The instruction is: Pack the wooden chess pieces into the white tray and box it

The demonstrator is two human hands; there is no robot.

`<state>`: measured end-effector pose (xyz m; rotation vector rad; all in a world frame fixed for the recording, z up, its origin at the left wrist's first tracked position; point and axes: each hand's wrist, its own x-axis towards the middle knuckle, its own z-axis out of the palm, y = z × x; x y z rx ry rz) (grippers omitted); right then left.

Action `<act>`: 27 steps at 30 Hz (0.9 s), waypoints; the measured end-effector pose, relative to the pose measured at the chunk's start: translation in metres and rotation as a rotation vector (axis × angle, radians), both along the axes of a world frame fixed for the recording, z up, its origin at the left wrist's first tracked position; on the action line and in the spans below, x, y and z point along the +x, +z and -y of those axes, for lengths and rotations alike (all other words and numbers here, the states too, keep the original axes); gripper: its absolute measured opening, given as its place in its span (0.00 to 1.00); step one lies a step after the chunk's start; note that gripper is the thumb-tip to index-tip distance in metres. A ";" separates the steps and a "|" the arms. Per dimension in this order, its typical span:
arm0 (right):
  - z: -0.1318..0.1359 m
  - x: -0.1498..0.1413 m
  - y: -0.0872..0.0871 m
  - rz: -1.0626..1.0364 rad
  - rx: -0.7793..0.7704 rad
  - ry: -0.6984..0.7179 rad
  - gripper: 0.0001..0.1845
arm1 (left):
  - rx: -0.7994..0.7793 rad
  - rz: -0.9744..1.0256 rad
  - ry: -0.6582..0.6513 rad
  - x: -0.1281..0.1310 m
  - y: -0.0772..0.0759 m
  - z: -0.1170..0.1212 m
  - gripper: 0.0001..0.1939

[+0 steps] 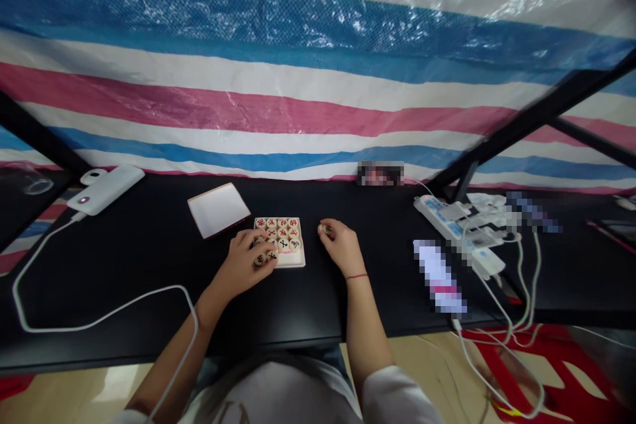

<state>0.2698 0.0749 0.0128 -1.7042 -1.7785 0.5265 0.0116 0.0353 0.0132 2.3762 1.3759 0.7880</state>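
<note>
A small white box on the black table holds rows of round Chinese chess pieces with red or black characters. Across the box's left side lies my left hand, thumb and fingers apart, touching the pieces there and partly hiding them. A strip at the box's near right shows its white floor. To the right of the box, my right hand pinches a chess piece between thumb and fingers, just over the table. Behind my left hand rests the white box lid, apart from the box.
A white power bank with a cable stands at the far left. On the right are a power strip with plugs and tangled cables, and a phone. Another blurred device leans near the striped sheet behind the table.
</note>
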 end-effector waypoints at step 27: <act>0.022 -0.024 0.014 -0.446 -0.150 0.566 0.12 | 0.067 -0.164 -0.054 0.015 -0.008 0.004 0.10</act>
